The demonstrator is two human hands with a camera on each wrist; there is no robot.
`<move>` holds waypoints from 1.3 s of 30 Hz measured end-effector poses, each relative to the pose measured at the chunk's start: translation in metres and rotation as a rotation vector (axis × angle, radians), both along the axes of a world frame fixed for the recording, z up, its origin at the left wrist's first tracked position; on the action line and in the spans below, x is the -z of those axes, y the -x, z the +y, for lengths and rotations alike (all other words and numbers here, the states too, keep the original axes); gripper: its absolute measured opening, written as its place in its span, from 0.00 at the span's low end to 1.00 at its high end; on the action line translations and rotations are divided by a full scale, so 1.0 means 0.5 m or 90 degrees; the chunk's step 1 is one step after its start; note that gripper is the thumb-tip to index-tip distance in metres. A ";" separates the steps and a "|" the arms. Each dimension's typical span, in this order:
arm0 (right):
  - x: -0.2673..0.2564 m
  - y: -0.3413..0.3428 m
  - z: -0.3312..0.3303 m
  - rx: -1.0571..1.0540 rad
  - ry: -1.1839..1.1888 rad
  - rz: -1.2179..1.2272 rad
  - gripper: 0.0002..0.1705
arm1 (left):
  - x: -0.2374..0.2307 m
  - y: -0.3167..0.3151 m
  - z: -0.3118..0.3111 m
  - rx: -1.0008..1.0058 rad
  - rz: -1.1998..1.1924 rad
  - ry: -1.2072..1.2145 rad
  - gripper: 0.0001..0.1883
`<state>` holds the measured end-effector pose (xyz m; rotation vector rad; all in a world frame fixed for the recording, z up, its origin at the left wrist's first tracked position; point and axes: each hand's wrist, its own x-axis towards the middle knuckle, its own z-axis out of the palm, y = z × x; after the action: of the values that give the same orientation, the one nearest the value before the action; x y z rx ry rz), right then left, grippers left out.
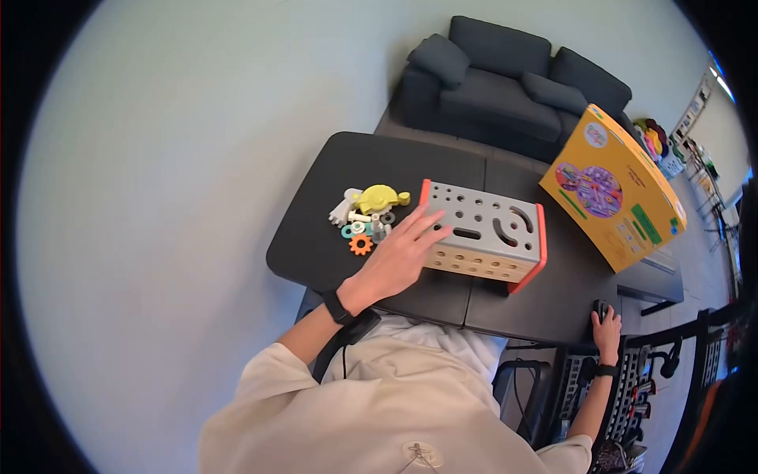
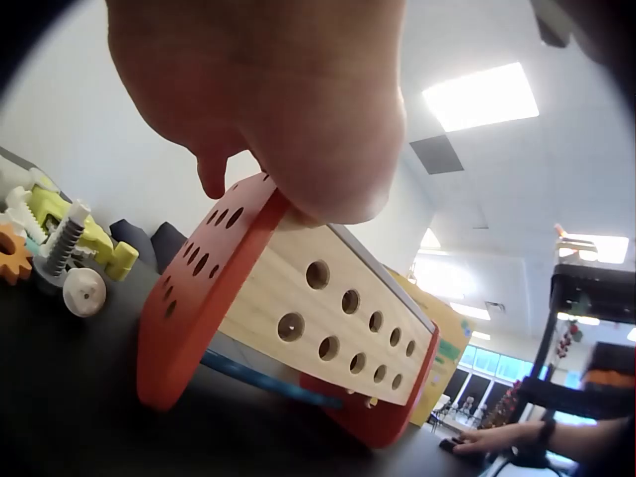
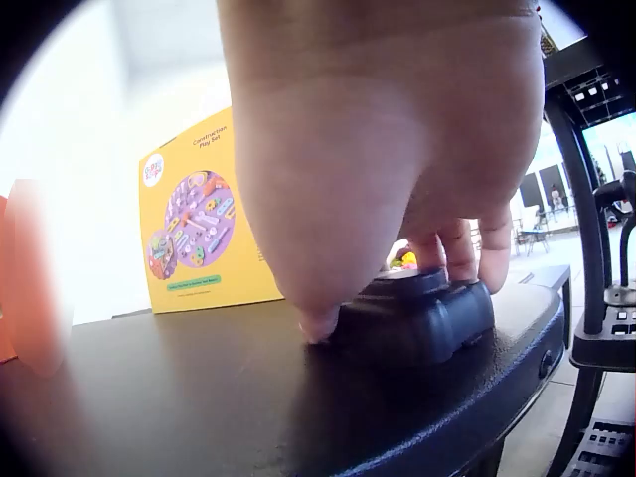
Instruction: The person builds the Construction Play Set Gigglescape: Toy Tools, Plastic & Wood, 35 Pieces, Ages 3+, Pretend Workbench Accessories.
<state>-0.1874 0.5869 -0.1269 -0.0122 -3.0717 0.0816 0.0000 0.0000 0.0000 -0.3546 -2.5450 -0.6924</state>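
Observation:
A toy box with a grey perforated top, red end panels and pale wooden sides stands on the black table. My left hand rests on its left end, fingers extended over the top; in the left wrist view the palm covers that upper corner. At the table's right edge, my right hand holds a small black device, thumb on one side and fingers on the other in the right wrist view. The device's top is partly hidden by the hand.
Left of the box lie a yellow-green toy piece, an orange gear, a grey screw and other small parts. A large yellow carton stands at the right. A dark sofa is behind the table, black racks at the lower right.

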 end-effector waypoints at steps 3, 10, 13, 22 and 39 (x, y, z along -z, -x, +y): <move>-0.039 -0.002 -0.037 0.021 -0.032 0.004 0.45 | 0.009 -0.008 -0.011 0.009 -0.009 -0.114 0.24; -0.181 -0.049 -0.186 -0.213 0.162 -0.037 0.36 | 0.099 -0.036 -0.160 -0.341 0.079 -0.290 0.20; -0.217 -0.085 -0.276 -0.355 0.287 -0.208 0.35 | 0.181 -0.072 -0.227 -0.530 -0.024 -0.308 0.23; -0.082 -0.150 -0.337 -0.458 0.207 -0.262 0.48 | 0.275 -0.106 -0.252 -0.580 -0.344 -0.086 0.43; -0.080 -0.170 -0.368 -0.426 0.153 -0.272 0.53 | 0.230 -0.098 -0.241 -0.575 -0.386 -0.135 0.49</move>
<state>-0.1022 0.4030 -0.0869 1.1134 -3.2892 0.5403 0.0490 -0.1206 -0.1150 1.1682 -2.6941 -0.7399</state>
